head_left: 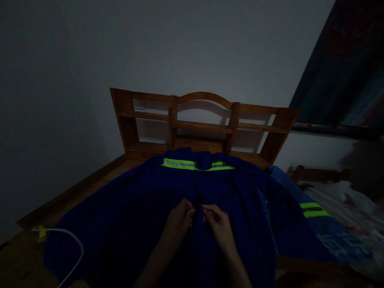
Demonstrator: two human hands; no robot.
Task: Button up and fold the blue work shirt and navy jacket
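Observation:
A dark blue work jacket (pixel 144 204) lies spread out, its collar toward the wooden shelf unit. Lime-yellow and silver reflective strips (pixel 179 164) cross its chest, and another bright band shows on the right sleeve. Over the front opening, my left hand (pixel 179 216) is closed in a pinch at the left edge. Just across the opening, my right hand (pixel 218 225) pinches at the other edge with thumb and forefinger. A small dark gap separates the two hands. Dim light hides the exact bit of cloth or fastener between the fingertips.
Behind the jacket stands a wooden shelf unit (pixel 201 127) against a pale wall. A white cable (pixel 78 240) curves at the lower left. To the right lie pale rumpled bedding (pixel 349 196) and lighter blue printed cloth (pixel 339 244); a dark curtain (pixel 339 72) hangs above.

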